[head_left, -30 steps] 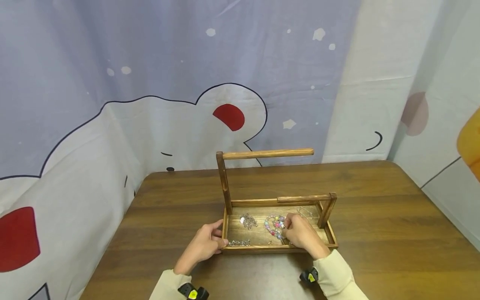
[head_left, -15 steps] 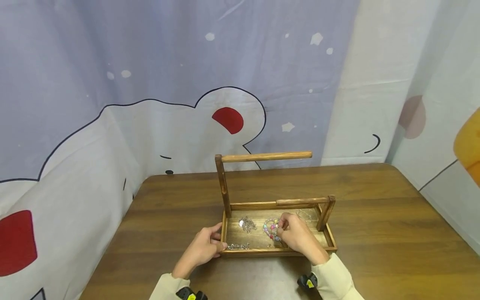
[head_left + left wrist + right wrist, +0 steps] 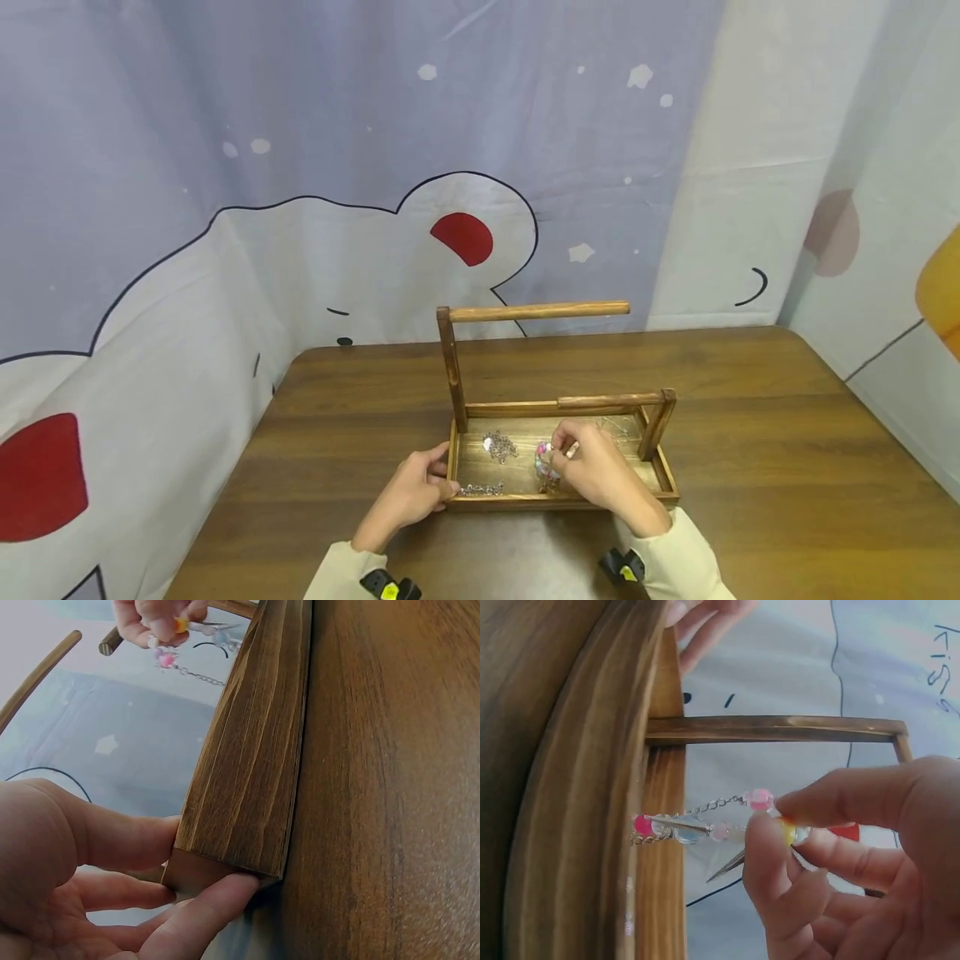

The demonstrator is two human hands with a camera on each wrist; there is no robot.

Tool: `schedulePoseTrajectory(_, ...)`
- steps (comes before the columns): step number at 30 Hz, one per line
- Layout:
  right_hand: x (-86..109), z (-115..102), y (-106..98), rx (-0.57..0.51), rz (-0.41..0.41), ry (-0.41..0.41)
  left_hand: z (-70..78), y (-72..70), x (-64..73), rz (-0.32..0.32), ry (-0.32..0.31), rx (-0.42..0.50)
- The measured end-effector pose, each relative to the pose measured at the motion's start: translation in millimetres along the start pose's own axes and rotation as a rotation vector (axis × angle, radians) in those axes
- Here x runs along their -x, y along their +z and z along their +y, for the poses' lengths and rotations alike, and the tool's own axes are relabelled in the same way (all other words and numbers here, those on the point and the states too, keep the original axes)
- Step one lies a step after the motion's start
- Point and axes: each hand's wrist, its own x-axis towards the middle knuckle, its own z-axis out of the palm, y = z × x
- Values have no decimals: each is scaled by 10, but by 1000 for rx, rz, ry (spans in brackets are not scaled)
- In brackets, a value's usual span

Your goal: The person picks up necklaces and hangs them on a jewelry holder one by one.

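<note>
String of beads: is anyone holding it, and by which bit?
Yes, the right grip pinches the string of beads at its yellow bead.

Dark lettering (image 3: 943, 667) on pale bkgd cloth (image 3: 889, 664), R wrist view, approx. "ki" + unclear char(s)

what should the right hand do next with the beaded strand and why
I'd probably have the right hand raise the beaded strand slowly: it pinches the strand's upper part while the rest hangs toward the tray, a pointed metal piece close by might snag, and the left hand grips the tray's corner.
</note>
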Motion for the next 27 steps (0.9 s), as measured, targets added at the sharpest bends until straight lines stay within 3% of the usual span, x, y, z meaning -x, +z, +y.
schedulePoseTrajectory(9,29,-139,-170,-51,-1,-46,-16,28,-20,30,11,-27)
schedulePoseTrajectory(16,-1,-251,-329,-69,-46,-66,-25,23,-2,28,-4,-11)
schedulePoseTrajectory(27,-110,-450,-579,-115,16,-43,8,33,11,19,-7,-12)
